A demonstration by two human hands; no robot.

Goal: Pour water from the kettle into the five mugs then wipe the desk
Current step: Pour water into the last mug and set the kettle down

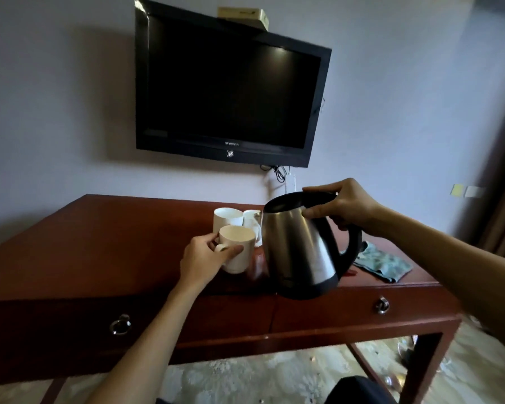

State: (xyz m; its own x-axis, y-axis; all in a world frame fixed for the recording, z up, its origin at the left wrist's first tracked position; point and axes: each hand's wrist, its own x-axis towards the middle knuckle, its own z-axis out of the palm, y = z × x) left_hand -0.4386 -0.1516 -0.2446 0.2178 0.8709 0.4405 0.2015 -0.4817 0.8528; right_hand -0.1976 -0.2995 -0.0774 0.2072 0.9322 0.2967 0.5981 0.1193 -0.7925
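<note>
While the counter (pixel 105 228) fills the lower frame, a steel kettle (pixel 299 249) hangs tilted at centre right.
Right grip (pixel 346 207) curls round its handle; left grip (pixel 204 258) pinches a cream mug (pixel 236 249) at centre, two white mugs (pixel 228 218) behind.

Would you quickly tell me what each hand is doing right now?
Left hand: grips the front mug by its handle.
Right hand: grips the kettle by its black handle.

A dark television (pixel 231 86) hangs on the wall (pixel 56 112).
</note>
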